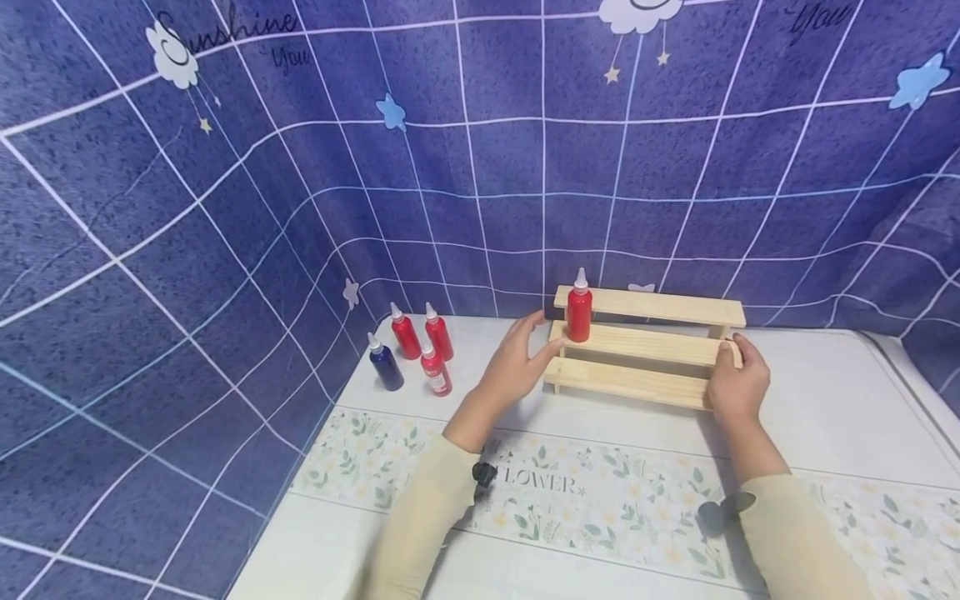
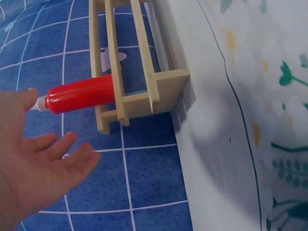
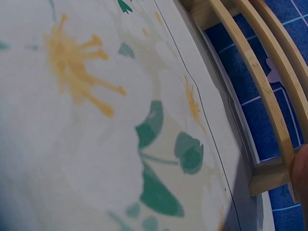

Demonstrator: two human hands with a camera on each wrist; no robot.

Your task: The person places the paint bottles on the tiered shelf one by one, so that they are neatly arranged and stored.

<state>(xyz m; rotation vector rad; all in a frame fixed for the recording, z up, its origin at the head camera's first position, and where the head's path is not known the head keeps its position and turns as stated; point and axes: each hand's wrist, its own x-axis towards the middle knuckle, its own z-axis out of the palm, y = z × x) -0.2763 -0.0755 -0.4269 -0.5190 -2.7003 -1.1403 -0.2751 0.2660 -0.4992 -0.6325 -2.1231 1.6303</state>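
A three-step wooden rack (image 1: 637, 381) stands near the back wall. On its middle step, at the left end, a red squeeze bottle (image 1: 579, 315) with a pointed white cap stands upright. My left hand (image 1: 510, 367) is at the rack's left end, thumb and fingers spread with nothing held. In the left wrist view, that hand (image 2: 48, 171) is beside the bottle (image 2: 82, 94), its fingers loosely bent. With thumb in front and fingers behind, my right hand (image 1: 738, 383) grips the rack's right end. Only a sliver of the right hand (image 3: 302, 178) appears in the right wrist view.
Left of the rack stand a dark blue bottle (image 1: 386, 365), two red bottles (image 1: 406, 337) (image 1: 439, 336) and a pinkish-red labelled bottle (image 1: 435, 371). A flowered strip (image 1: 637, 500) crosses the white tabletop. Blue gridded cloth (image 1: 487, 158) covers the walls behind and left.
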